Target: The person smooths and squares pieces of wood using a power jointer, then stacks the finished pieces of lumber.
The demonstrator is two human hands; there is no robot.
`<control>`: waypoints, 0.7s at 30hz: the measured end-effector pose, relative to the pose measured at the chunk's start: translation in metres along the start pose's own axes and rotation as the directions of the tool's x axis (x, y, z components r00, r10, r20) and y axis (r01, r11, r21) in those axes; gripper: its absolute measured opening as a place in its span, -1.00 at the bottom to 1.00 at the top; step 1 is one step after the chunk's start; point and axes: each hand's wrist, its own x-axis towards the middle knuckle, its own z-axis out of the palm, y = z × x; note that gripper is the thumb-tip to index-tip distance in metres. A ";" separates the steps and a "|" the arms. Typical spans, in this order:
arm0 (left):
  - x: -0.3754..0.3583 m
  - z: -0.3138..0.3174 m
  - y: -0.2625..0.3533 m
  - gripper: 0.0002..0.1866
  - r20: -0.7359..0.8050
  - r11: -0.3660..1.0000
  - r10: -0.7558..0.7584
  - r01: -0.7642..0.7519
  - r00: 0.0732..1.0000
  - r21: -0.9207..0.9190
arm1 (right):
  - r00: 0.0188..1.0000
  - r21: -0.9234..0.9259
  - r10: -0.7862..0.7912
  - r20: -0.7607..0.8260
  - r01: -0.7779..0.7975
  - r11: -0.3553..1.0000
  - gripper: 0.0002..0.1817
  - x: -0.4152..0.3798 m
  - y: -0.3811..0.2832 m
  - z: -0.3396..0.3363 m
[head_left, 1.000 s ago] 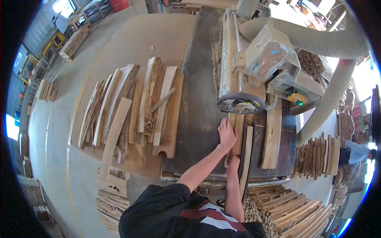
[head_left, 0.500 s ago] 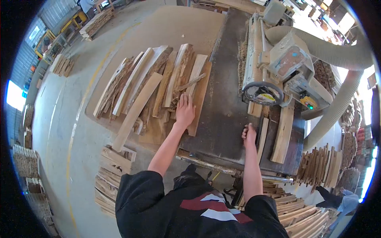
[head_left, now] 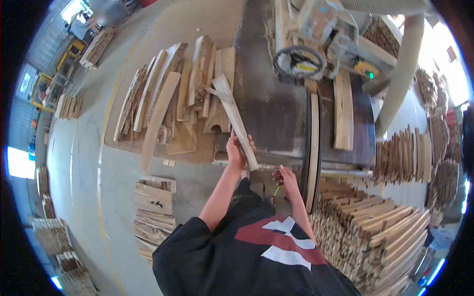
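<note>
My left hand [head_left: 238, 152] is wrapped round the lower part of a pale wooden board [head_left: 233, 111], which slants up over the dark machine table [head_left: 269, 118] to the stack's edge. A splinter sticks out sideways near its far end. My right hand [head_left: 286, 181] hangs just off the table's front edge, right of the board's near end. Its fingers are loosely bent and apart, with nothing in them. Right of that hand, a long narrow wood strip [head_left: 314, 133] lies lengthwise beside a dark rail. A wider plank [head_left: 343, 113] rests farther right on the table.
Rough-edged boards [head_left: 160, 93] lie on a brown panel [head_left: 207, 19] at left. The machine's handwheel [head_left: 298, 62] and a thick hose [head_left: 402, 74] stand at the back right. Stacked wood [head_left: 370, 227] fills the lower right; more boards [head_left: 154, 212] are at lower left.
My left hand has taken the board from the stack and drawn it towards me. My right hand has come back off the table top. The camera view has shifted.
</note>
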 end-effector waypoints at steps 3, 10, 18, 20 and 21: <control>-0.022 -0.026 -0.046 -0.50 -0.115 0.991 0.010 0.006 0.993 0.137 | 0.991 -0.026 -0.002 0.134 0.005 1.000 -0.48 -0.052 -0.003 0.003; -0.079 -0.001 -0.105 -0.26 -0.067 0.559 0.250 -0.087 0.966 0.824 | 0.929 -0.129 -0.059 0.366 0.113 0.985 -0.52 -0.099 0.025 0.008; -0.054 -0.007 -0.111 -0.25 0.232 -0.025 0.172 -0.231 0.958 0.973 | 0.971 0.039 0.033 0.237 -0.044 0.998 -0.65 -0.084 0.009 -0.004; -0.051 0.014 -0.091 -0.28 0.042 0.342 -0.067 -0.017 0.997 0.940 | 0.982 -0.028 -0.016 0.188 0.022 0.999 -0.64 -0.077 0.003 -0.002; -0.048 0.020 -0.086 -0.28 0.044 0.343 -0.068 -0.018 0.997 0.939 | 0.987 -0.101 -0.075 0.143 0.090 0.991 -0.62 -0.075 -0.006 0.001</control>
